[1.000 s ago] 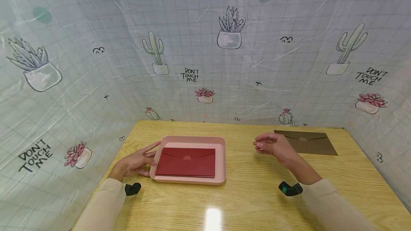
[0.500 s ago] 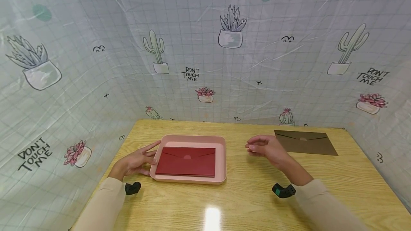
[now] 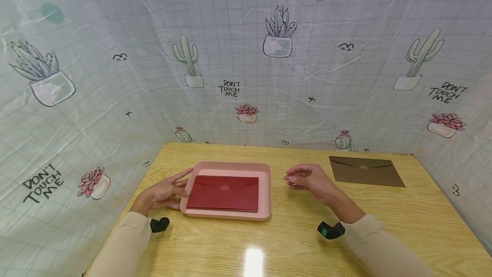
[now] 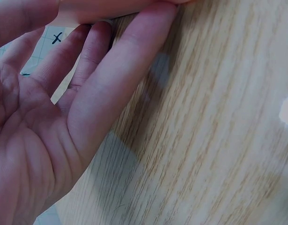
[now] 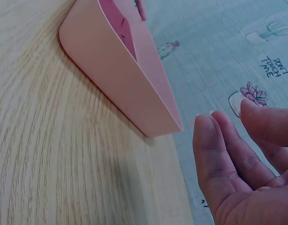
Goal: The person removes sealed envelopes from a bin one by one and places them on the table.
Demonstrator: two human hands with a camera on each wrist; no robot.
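In the head view, my left hand [image 3: 163, 193] rests against the left side of a pink tray [image 3: 265, 213], its fingers spread. The left wrist view has fingertips [image 4: 160, 16] touching the tray wall [image 4: 101, 9]; my hold looks loose, not curled around it. A dark red envelope [image 3: 223, 198] lies flat in the tray with its flap side up. Just right of the tray, above the table, my right hand [image 3: 311, 179] holds nothing. The right wrist view shows its fingers [image 5: 209, 154] loosely bent and apart from the tray's wall [image 5: 104, 61].
A brown envelope [image 3: 367, 171] lies at the back right of the wooden table [image 3: 215, 247]. Behind the table and along its sides hangs a cactus-print cloth [image 3: 230, 33]. Black wrist devices sit below both hands, one near the left wrist [image 3: 159, 225].
My right hand has moved left, away from the brown envelope and closer to the tray, still holding nothing. My left hand, the tray and the red envelope have stayed in place.
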